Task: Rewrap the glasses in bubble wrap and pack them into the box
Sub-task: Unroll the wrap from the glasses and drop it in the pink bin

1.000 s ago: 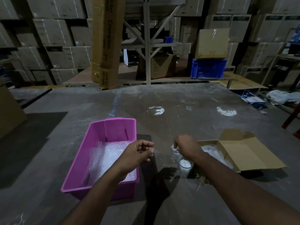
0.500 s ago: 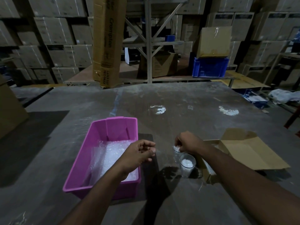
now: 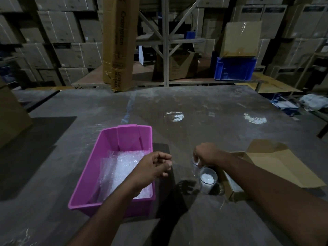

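Since the earlier frame, the right hand (image 3: 206, 153) has moved a little away from the cardboard box (image 3: 276, 167) and now sits over a second clear glass (image 3: 195, 166), whose rim it pinches with curled fingers. Just in front of the box's open side, a clear glass tumbler (image 3: 207, 180) stands upright on the grey table (image 3: 204, 110); its bottom looks bright white, but what makes this white is hard to tell. The pinched glass touches or nearly touches the tumbler, on the side away from the box, and it is so transparent that its outline is faint.

The left hand (image 3: 154, 167) hovers above the near right corner of the pink plastic bin (image 3: 110, 167), farther from the box than the tumbler. Its fingers are curled together and hold nothing visible. Sheets of bubble wrap (image 3: 122, 171) lie inside the bin. The right forearm covers the inside of the box, so its contents cannot be seen.
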`<state>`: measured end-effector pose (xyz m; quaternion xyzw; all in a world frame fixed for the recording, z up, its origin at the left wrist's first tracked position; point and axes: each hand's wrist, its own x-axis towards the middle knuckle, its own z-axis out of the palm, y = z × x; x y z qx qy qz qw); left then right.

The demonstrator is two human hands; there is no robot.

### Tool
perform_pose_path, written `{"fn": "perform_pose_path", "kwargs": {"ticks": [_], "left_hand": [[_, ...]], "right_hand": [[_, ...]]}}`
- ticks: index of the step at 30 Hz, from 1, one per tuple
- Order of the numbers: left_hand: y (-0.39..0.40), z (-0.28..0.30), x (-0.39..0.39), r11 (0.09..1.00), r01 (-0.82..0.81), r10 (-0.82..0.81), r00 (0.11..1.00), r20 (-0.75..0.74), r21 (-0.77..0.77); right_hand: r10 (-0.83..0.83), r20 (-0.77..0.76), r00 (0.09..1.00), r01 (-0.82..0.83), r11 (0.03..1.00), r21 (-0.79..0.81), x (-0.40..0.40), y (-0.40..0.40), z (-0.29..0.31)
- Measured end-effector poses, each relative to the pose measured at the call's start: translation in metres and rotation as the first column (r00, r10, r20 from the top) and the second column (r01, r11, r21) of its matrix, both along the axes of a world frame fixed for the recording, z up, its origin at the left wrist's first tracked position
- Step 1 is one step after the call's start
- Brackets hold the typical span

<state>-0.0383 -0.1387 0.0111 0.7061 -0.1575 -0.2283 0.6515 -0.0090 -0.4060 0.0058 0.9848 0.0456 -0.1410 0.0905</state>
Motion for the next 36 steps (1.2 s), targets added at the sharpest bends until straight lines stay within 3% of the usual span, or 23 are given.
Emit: {"fn": "perform_pose_path", "kwargs": {"ticks": [11,21,29,36], "left_hand": [[0.000,0.001,0.000,0.999,-0.012,0.011,1.000,-0.023,-0.031],[0.010,0.012,-0.001,0.999,-0.028,0.029,0.999,0.025,-0.027],[0.029,0.015,-0.002,0.998,-0.064,0.062,0.995,0.083,0.023],[0.061,0.015,0.002,0.986,-0.154,0.146,0.981,0.129,0.055]], "right_hand": [[0.056,0.018,0.998,-0.054,0.996,-0.075,0.006,0.005,-0.012],[-0.043,-0.079,0.996,0.056,0.983,0.174,0.001,0.003,0.020],[-0.045,0.139,0.989,0.005,0.962,0.275,-0.012,0.010,0.062],[0.059,0.319,0.946,-0.197,0.885,0.422,-0.025,0.082,0.078]]}}
